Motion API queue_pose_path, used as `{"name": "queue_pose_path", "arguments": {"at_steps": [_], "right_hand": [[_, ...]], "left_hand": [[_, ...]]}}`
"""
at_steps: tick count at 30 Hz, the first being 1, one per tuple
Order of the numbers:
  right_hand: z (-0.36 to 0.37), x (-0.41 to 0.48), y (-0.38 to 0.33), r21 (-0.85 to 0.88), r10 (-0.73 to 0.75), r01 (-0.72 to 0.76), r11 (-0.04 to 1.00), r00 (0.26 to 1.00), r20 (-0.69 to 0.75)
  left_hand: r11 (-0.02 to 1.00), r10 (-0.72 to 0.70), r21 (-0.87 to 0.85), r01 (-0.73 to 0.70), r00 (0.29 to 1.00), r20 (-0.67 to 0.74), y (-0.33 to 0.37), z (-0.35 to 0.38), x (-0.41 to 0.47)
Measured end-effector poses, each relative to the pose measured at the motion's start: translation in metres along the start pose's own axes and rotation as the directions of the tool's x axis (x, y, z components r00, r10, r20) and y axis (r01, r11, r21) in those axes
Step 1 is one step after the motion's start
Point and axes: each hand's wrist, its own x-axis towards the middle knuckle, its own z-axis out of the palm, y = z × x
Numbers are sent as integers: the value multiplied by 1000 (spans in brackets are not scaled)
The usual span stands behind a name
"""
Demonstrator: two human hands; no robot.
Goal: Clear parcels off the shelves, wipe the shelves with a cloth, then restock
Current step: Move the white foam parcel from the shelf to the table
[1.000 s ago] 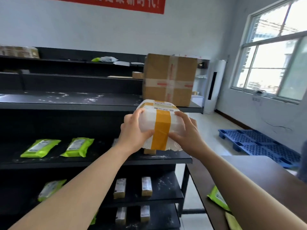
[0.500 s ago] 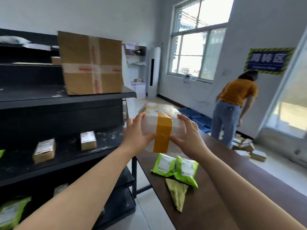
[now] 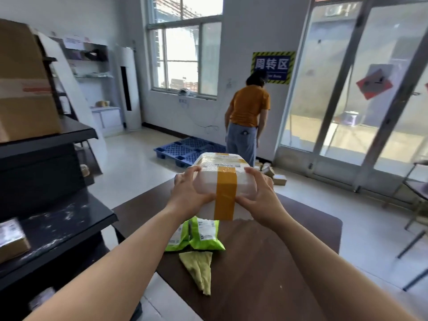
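Note:
I hold a white foam parcel (image 3: 223,179) banded with yellow tape in the air above a dark brown table (image 3: 266,262). My left hand (image 3: 188,191) grips its left side and my right hand (image 3: 260,198) grips its right side. Below the parcel, two green mailer bags (image 3: 203,235) lie on the table, and a yellow-green cloth (image 3: 199,267) lies folded just in front of them. The black shelves (image 3: 58,218) stand at my left, dusty with white flecks. A big cardboard box (image 3: 23,89) sits on an upper shelf, and a small brown parcel (image 3: 11,239) on a lower one.
A person in an orange shirt (image 3: 247,117) stands bent over beyond the table, by small boxes (image 3: 275,177) on the floor. A blue pallet (image 3: 187,149) lies on the floor under the window. Glass doors (image 3: 359,89) fill the right wall, with a metal stand (image 3: 416,205) beside them.
I have turned right, away from the shelves toward the table, carrying the white parcel with both hands. It now hangs over the green bags on the table.

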Motion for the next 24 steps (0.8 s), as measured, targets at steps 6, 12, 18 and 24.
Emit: {"name": "queue_pose_path", "arguments": {"at_steps": [6, 12, 18, 24], "right_hand": [[-1, 1, 35, 1, 136, -137, 991, 988, -78], [-1, -3, 70, -1, 250, -252, 968, 959, -136], [7, -4, 112, -9, 346, -350, 937, 929, -135], [18, -2, 155, -9, 407, -410, 912, 908, -103]], "left_hand": [[998, 61, -24, -58, 988, 141, -9, 38, 38], [996, 93, -40, -86, 957, 276, -20, 79, 61], [998, 53, -55, -35, 931, 362, -36, 122, 74], [999, -2, -46, 22, 921, 389, -59, 163, 79]]}}
